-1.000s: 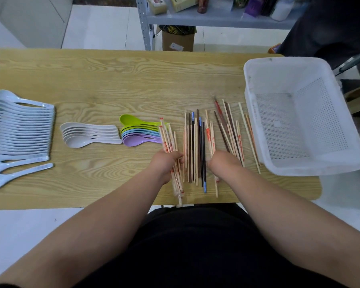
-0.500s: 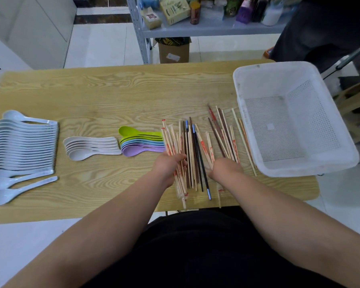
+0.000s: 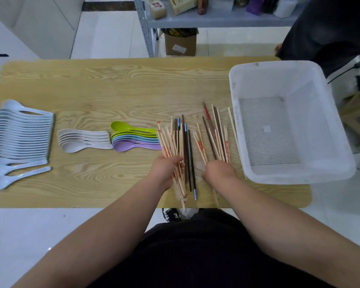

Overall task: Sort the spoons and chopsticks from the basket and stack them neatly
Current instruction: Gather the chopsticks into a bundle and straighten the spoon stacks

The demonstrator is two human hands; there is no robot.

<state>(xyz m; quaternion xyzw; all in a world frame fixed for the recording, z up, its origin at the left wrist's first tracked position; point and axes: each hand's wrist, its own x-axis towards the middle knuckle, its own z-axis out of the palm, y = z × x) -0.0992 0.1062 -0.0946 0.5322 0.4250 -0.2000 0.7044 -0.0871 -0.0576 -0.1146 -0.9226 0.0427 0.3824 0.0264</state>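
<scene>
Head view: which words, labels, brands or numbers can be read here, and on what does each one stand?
No text can be read in this view.
Cardboard box: it has a white label, but the print is blurred.
Shelf packages: they are printed, but the print is too blurred to read.
Pale chopsticks: they have red marks, too small to read.

The single head-worn camera looks forward and steeply down over the desk (image 3: 116,88) from its near edge. Its wide angle reaches a shelf (image 3: 220,21) beyond.
</scene>
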